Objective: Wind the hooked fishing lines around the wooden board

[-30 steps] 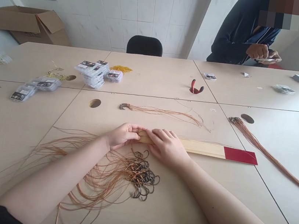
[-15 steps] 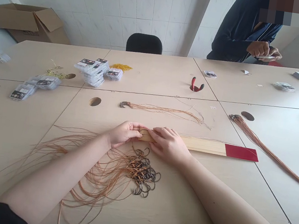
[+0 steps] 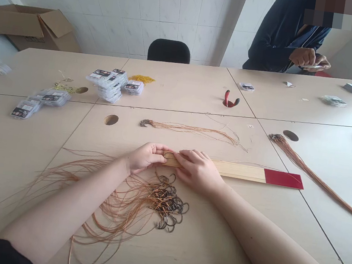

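A pale wood counter (image 3: pixel 217 256) with dark seams fills most of the view. Beyond its far right edge a person in dark blue (image 3: pixel 274 41) holds a small flat object in both hands. An open cardboard box (image 3: pixel 11 23) stands behind the far left corner, and a black chair back (image 3: pixel 169 51) rises behind the middle of the far edge. In the near foreground, partly under the camera wearer's left forearm, lies a loose tangle of orange-brown lines and dark hooks (image 3: pixel 153 199), its lines trailing left and its hooks heaped at the right. A neater bundle of similar lines (image 3: pixel 311 173) slants off to the right. Just beyond the tangle, a long flat wooden strip (image 3: pixel 239 171) lies crosswise on the counter, its right end red. The left hand (image 3: pixel 146 158) pinches the strip's left end between thumb and fingers. The right hand (image 3: pixel 200 170) lies over the strip just beside it, fingers slightly bent; its underside is hidden, so whether it grips cannot be told. Farther back are a slim bunch of hooked lines (image 3: pixel 176 127), a stack of clear plastic cases (image 3: pixel 110 90), and two curved handles (image 3: pixel 226 96), one red, poking from a hole.
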Motion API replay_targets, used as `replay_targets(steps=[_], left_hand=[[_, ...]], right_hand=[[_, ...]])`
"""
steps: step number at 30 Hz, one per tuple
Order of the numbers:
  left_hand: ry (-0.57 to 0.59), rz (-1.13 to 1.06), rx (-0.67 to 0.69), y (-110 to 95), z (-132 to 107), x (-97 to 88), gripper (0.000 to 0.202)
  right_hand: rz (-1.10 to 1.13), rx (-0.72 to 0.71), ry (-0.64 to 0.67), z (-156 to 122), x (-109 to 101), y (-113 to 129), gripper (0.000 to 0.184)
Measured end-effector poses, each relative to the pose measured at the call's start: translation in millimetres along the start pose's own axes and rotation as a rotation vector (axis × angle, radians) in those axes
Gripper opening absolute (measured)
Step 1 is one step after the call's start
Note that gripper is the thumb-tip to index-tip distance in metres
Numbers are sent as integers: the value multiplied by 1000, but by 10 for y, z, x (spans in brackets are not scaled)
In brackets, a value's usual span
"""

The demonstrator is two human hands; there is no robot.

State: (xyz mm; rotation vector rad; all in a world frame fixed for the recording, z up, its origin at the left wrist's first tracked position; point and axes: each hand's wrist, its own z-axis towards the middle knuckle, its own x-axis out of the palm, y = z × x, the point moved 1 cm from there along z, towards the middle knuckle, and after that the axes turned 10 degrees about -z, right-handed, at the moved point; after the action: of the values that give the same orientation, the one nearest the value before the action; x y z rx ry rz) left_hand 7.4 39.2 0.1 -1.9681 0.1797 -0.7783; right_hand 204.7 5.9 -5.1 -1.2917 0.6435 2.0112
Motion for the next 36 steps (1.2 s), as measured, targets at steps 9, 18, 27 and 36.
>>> replay_targets(steps=[9, 18, 27, 36], left_hand=[[8, -11, 12, -3, -1, 10, 33], [-8, -27, 0, -21, -1, 42, 31], [-10, -37, -33, -23, -9, 14, 37], [-7, -21, -44, 9, 0, -38, 35]], right_hand=[[-13, 5, -6, 4, -22, 10, 40], [-20, 17, 6, 10, -35, 15, 41], [-22, 21, -7, 20, -46, 26, 39], [1, 17, -1, 26, -43, 28, 39]])
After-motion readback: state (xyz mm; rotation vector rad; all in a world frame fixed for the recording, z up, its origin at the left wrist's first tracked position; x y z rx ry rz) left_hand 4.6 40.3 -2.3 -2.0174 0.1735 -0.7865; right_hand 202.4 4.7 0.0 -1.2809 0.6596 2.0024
